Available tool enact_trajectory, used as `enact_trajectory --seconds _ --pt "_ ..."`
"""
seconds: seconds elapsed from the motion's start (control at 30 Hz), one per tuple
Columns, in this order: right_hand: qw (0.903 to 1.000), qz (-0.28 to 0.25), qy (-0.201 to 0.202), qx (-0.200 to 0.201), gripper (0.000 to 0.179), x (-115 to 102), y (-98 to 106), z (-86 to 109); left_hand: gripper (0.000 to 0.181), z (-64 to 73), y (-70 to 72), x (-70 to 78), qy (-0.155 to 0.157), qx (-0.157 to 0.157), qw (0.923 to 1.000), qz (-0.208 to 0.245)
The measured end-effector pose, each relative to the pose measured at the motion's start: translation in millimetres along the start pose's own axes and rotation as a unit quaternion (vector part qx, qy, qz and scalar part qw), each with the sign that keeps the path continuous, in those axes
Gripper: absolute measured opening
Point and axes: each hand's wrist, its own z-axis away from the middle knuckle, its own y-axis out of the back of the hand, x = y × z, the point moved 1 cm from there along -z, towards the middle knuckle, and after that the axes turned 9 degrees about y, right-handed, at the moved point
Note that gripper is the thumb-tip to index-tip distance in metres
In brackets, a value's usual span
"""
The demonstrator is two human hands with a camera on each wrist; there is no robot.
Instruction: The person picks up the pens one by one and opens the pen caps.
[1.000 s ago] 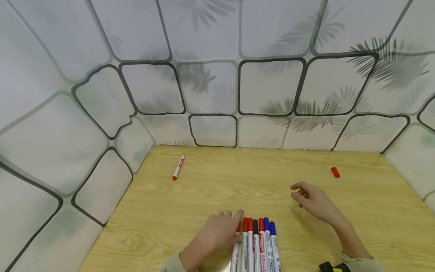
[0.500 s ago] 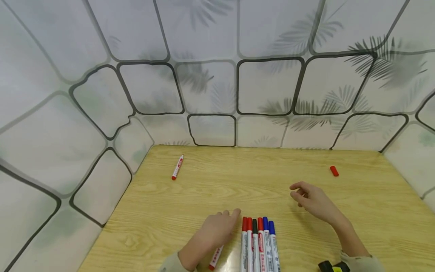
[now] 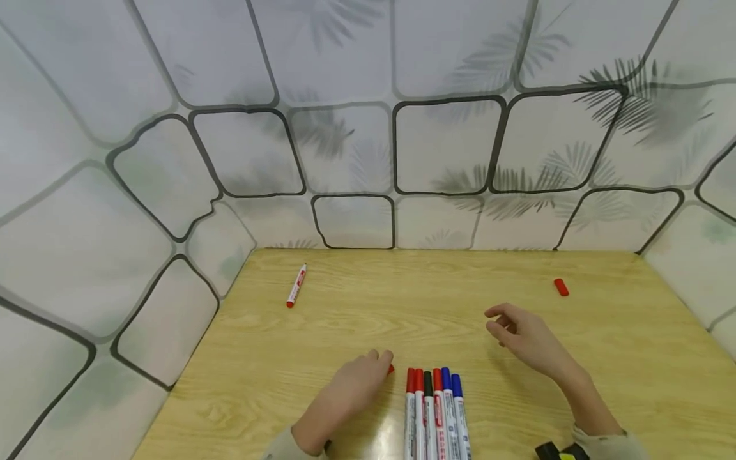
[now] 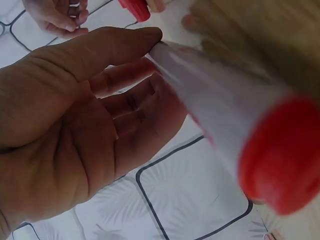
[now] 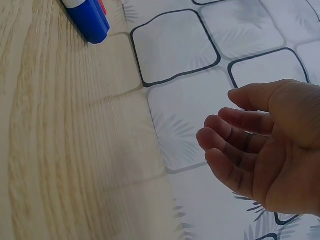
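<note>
My left hand [image 3: 356,384] pinches a white marker [image 4: 215,100] between thumb and fingers, left of a row of markers [image 3: 439,421]. The left wrist view shows its red end close to the camera; in the head view a bit of red shows past the fingertips and the hand hides most of the rest. The row holds several white-bodied markers side by side, with red, black and blue caps pointing away from me. Right of them, my right hand [image 3: 531,338] hangs with fingers loosely curled and nothing in it; a blue-capped marker [image 5: 90,22] shows in its wrist view.
Far left on the wooden table [image 3: 402,300] lies a white marker with a red end [image 3: 296,285], apparently uncapped. A loose red cap [image 3: 561,287] lies at the far right. A black and yellow object [image 3: 560,452] is by the right sleeve. Patterned walls [image 3: 345,153] border the table.
My left hand has taken the leftmost red marker from the row and moved it left, turning it on the way. My right hand has kept its pose. The view has shifted slightly.
</note>
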Motion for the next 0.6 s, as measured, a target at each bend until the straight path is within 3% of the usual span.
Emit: enact_trajectory --seconds 0.2,0.37,0.6 --pt "0.9998 -0.013 0.007 -0.014 0.033 -3.9 -2.6 -3.1 0.033 -0.2 10.3 -7.2 -0.008 0.028 0.9992 -0.028" --pt "0.9994 0.004 0.023 -0.027 0.031 -11.4 -7.9 -3.2 0.042 0.5 17.8 -9.3 -0.032 0.067 0.9964 -0.041" --pt "0.9968 0.003 0.049 -0.064 0.030 -28.2 -18.6 -1.9 0.053 -2.1 20.9 -6.5 -0.065 0.097 0.9921 -0.047"
